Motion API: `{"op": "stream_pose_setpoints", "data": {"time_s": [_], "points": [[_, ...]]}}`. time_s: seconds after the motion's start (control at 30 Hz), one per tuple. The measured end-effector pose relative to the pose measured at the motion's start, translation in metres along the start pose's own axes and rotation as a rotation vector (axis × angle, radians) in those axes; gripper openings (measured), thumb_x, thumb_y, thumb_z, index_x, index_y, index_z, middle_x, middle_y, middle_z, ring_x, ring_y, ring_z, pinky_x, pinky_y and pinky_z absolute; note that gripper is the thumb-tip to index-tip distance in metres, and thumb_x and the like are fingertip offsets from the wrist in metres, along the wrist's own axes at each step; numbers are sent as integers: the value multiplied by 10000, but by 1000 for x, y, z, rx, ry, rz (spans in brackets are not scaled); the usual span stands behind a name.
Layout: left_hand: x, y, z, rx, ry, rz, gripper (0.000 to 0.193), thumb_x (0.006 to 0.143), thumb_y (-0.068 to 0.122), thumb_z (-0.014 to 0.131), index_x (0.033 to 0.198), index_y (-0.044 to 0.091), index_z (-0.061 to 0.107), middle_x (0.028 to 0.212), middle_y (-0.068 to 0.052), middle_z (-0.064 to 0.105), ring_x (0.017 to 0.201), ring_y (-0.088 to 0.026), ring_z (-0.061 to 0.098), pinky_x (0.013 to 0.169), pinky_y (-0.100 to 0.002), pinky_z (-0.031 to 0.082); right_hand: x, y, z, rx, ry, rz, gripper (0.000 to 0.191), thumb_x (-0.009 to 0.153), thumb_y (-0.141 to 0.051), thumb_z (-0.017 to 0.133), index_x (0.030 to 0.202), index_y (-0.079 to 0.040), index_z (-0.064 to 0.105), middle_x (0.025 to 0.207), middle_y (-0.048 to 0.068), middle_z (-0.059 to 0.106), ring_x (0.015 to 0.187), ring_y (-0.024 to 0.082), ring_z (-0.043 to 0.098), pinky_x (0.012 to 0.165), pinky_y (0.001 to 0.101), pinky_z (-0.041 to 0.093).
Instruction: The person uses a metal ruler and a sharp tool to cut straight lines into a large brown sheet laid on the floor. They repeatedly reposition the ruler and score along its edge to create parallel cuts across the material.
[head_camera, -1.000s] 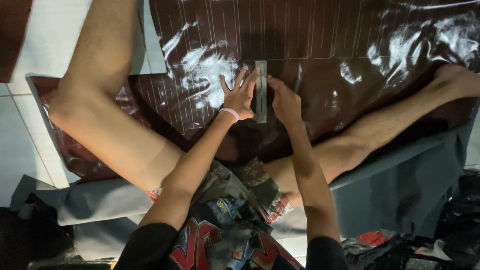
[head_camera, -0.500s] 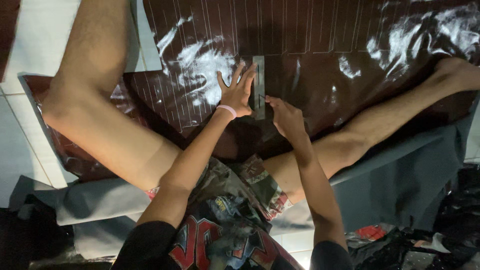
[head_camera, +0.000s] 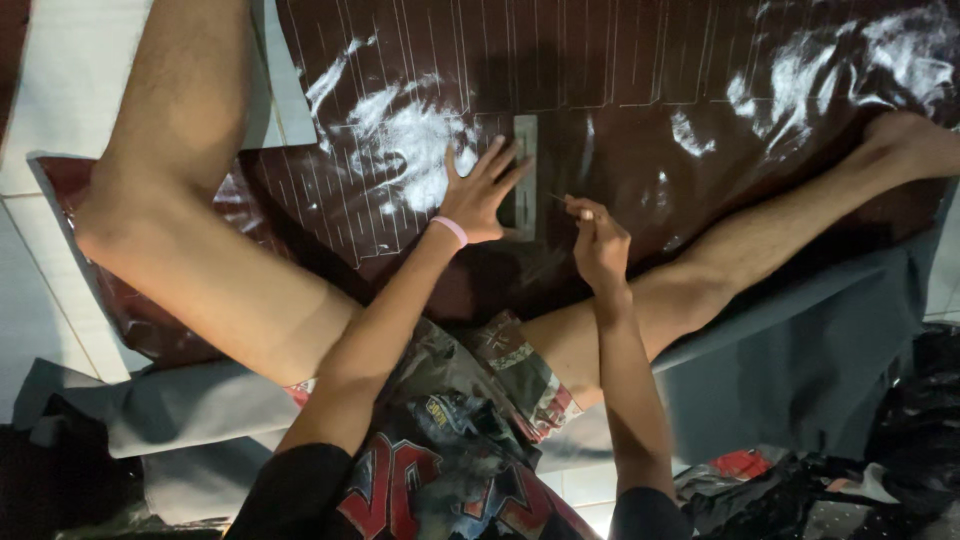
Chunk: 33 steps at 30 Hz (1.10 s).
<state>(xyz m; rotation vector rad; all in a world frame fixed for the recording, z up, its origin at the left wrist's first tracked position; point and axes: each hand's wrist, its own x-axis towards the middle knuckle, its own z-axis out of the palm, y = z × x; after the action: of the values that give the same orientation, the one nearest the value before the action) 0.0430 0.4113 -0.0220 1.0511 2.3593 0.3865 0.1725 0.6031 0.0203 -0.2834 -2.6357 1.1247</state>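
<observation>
- A grey metal ruler (head_camera: 525, 175) lies upright across a glossy dark-brown sheet (head_camera: 640, 70), near the middle of the view, between the person's spread legs.
- Left hand (head_camera: 480, 195) is flat on the sheet, fingers splayed wide and released, fingertips pressing the ruler's left edge; a pink wristband (head_camera: 450, 230) sits at the wrist.
- Right hand (head_camera: 598, 240) sits just right of the ruler, fingers pinched around a thin marking tool (head_camera: 562, 200), its tip pointing at the ruler's lower right edge.
- The sheet carries rows of thin pale parallel lines, most of them left of and above the ruler.
- Grey fabric (head_camera: 800, 350) lies under the sheet's near edge, over a pale tiled floor (head_camera: 40, 90).
</observation>
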Motion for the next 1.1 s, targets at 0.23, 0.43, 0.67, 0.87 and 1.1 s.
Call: {"op": "stream_pose_setpoints", "data": {"time_s": [0.23, 0.43, 0.67, 0.87, 1.1], "points": [[12, 16, 6, -57, 40, -14, 1260, 630, 835, 753, 1622, 297, 193, 1717, -2, 106, 1586, -252, 37, 1141, -819, -62, -2, -8, -11, 97, 20, 119, 203, 1107, -77, 528, 1126, 30, 700, 1049, 162, 771, 892, 231, 768, 763, 324, 624], [11, 13, 4, -80, 86, -7, 1281, 585, 882, 733, 1619, 307, 240, 1709, 7, 146, 1582, -241, 70, 1161, -804, -47, 3, -9, -13, 29, 18, -23, 168, 1123, -68, 538, 1125, 37, 670, 1118, 174, 757, 988, 272, 768, 841, 331, 627], [11, 10, 6, -32, 117, -8, 1269, 531, 842, 757, 1597, 329, 300, 1699, 39, 194, 1567, -211, 163, 1189, -757, 14, 2, -9, -15, 38, 19, 82, 210, 1104, -106, 554, 1133, 35, 707, 1063, 173, 771, 908, 260, 768, 768, 329, 608], [10, 8, 7, -28, 153, -3, 1257, 526, 851, 751, 1591, 337, 326, 1693, 38, 231, 1557, -201, 203, 1185, -740, 60, 2, -6, -16, 57, 7, 67, 212, 1117, -136, 562, 1157, 14, 706, 1072, 179, 768, 940, 254, 771, 761, 326, 607], [10, 8, 5, -47, 150, -6, 1254, 510, 855, 755, 1569, 314, 360, 1674, 23, 265, 1551, -209, 215, 1197, -728, 54, -1, -7, -19, 53, -16, 111, 219, 1107, -136, 564, 1161, 14, 714, 1029, 177, 770, 888, 246, 767, 740, 327, 597]]}}
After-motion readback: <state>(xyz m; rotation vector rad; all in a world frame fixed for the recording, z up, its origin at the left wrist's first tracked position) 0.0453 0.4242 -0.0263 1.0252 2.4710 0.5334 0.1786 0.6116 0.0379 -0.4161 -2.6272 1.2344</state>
